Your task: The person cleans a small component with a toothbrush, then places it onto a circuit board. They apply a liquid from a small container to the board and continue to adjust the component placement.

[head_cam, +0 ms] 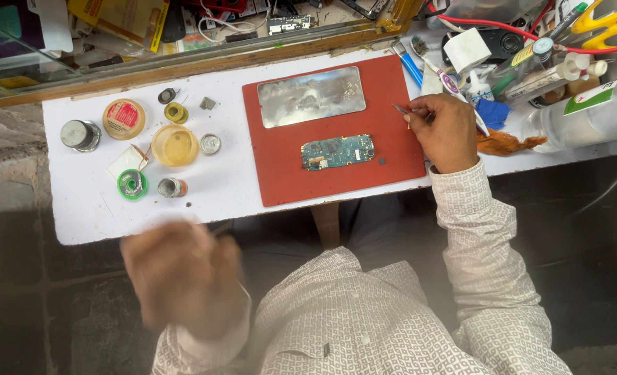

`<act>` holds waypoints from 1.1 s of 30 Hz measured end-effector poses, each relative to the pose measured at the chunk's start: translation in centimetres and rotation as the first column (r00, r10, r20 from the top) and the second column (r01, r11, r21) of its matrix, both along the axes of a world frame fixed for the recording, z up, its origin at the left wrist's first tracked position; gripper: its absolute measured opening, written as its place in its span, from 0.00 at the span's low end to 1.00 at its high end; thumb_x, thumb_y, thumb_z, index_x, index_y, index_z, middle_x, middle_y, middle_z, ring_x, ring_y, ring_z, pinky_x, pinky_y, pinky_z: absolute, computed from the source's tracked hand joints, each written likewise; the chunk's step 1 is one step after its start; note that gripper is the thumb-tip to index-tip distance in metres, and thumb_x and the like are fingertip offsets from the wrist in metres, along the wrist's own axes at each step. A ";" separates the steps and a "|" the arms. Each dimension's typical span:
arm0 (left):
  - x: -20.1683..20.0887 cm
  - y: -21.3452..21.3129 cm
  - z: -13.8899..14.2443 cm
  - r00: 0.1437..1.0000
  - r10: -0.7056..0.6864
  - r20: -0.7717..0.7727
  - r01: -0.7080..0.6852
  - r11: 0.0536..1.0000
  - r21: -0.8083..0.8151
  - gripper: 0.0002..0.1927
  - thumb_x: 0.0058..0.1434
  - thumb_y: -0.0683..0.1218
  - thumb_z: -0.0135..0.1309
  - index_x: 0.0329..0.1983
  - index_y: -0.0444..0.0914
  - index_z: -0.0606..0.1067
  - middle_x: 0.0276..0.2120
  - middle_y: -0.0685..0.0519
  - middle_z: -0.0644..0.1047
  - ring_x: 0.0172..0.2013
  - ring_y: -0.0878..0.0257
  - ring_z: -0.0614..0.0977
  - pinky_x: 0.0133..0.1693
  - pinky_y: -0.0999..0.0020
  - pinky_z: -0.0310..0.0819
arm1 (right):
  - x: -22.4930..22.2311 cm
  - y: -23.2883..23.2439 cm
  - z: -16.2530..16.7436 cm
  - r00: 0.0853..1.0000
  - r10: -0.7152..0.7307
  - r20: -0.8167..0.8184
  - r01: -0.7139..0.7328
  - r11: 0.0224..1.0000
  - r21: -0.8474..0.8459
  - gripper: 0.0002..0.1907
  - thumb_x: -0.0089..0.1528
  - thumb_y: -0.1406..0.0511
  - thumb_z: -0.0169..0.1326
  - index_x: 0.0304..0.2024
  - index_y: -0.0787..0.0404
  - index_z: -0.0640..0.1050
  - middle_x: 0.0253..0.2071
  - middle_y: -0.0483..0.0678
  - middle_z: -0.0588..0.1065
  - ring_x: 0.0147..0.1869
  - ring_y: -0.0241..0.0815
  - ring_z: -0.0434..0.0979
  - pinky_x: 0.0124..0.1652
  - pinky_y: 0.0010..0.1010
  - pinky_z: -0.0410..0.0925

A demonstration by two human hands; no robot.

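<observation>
Tweezers [400, 110], thin and metal, are pinched between the fingertips of the right hand [446, 132], which rests at the right edge of the red mat [281, 177], the tips pointing left over it. Just left of that hand, the green circuit board [338, 151] lies flat on the mat, below a shiny metal plate [311, 96]. The left hand [183, 274] is a blur near the body, off the white table [218, 187]; whether its fingers are spread or curled cannot be told. Small tins, a round yellow tub [175, 144] and a green solder spool [132, 184] stand further left.
</observation>
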State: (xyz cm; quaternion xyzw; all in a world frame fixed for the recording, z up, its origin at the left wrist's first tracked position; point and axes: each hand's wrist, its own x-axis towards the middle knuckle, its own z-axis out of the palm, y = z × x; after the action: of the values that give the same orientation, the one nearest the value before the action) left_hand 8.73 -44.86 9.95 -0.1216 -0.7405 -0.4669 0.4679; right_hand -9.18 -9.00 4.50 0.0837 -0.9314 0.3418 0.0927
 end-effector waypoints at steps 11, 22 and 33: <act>-2.0 -0.6 -7.4 0.632 0.507 0.586 -0.541 0.830 -0.135 0.46 0.53 0.44 0.76 0.70 0.31 0.63 0.55 0.44 0.65 0.51 0.55 0.68 0.52 0.57 0.67 | 2.9 2.0 2.4 0.967 -0.044 -0.249 0.008 0.990 -0.143 0.03 0.67 0.76 0.61 0.43 0.68 0.80 0.40 0.51 0.72 0.33 0.37 0.70 0.34 0.25 0.64; -4.3 -1.4 -9.7 0.582 0.552 0.597 -0.552 0.808 -0.208 0.24 0.58 0.43 0.72 0.55 0.32 0.77 0.45 0.48 0.77 0.36 0.59 0.75 0.38 0.62 0.71 | 8.1 0.9 3.2 0.996 0.049 -0.074 -0.083 0.817 -0.570 0.05 0.69 0.78 0.57 0.47 0.72 0.78 0.44 0.47 0.75 0.39 0.30 0.74 0.40 0.18 0.69; -4.8 -3.0 -10.3 0.744 0.534 0.401 -0.556 0.828 -0.072 0.29 0.62 0.35 0.67 0.64 0.31 0.70 0.55 0.47 0.72 0.38 0.65 0.73 0.34 0.75 0.68 | 9.7 1.7 2.3 0.979 -0.159 -0.128 0.057 0.815 -0.576 0.05 0.69 0.78 0.60 0.47 0.73 0.79 0.40 0.48 0.76 0.35 0.31 0.75 0.38 0.18 0.70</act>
State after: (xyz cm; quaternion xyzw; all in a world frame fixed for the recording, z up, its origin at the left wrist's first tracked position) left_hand 3.88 -47.82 -0.39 0.2112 -0.8113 -0.3434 0.4233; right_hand 0.53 -7.28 6.82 0.0278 -0.7787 0.5899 0.2118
